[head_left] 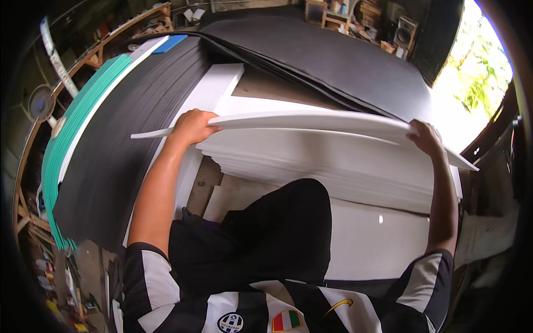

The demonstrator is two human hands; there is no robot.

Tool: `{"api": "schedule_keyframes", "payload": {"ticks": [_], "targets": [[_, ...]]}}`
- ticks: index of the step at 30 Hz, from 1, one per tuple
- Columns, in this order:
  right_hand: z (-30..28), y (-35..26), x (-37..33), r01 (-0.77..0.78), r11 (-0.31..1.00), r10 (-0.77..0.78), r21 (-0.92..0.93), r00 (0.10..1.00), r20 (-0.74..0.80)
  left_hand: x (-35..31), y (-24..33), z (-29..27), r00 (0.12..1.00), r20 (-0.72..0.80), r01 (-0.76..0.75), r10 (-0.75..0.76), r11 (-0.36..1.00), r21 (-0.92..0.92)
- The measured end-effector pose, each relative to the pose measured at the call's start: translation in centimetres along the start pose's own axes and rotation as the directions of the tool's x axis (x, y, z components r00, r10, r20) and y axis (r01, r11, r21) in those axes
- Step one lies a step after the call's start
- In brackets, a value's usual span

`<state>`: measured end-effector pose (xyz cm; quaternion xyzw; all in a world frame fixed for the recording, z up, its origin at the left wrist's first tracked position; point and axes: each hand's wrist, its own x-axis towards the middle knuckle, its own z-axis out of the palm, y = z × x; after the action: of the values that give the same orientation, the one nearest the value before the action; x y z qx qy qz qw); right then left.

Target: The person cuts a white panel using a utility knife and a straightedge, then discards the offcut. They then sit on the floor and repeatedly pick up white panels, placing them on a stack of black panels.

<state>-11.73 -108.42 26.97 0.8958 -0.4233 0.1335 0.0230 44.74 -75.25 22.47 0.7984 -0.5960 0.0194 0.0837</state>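
A long white foam-like sheet (311,119) spans the view from left to right, held up over the stack and bowed slightly. My left hand (194,126) grips it near its left end, fingers closed over the edge. Toward the right end, my right hand (426,137) is closed on the same sheet, with the fingertips partly hidden. Just beneath it lies a stack of white sheets (333,161), their layered edges facing me. Between my arms, my bent knee in black cloth (294,222) covers part of the floor and a flat white sheet (377,238).
To the left stand a thick stack of dark grey sheets (127,122) and several teal sheets (83,122). Large black sheets (333,55) lie across the far side. A fan (41,104) is at the far left, a speaker (404,33) at the back, and a bright opening at the right.
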Motion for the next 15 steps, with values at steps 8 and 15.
{"api": "schedule_keyframes", "payload": {"ticks": [8, 15], "targets": [[-0.7, -6.0, 3.8, 0.072, 0.997, -0.068, -0.035, 0.992, 0.111, -8.9, -1.8, -3.9, 0.996, -0.009, 0.091, -0.092, 0.994, -0.060], [-0.9, -19.3, 8.4, 0.371, 0.928, -0.367, -0.008, 0.919, 0.144, -27.7, -3.3, -7.5, 0.940, -0.069, 0.324, -0.334, 0.938, -0.124]]}}
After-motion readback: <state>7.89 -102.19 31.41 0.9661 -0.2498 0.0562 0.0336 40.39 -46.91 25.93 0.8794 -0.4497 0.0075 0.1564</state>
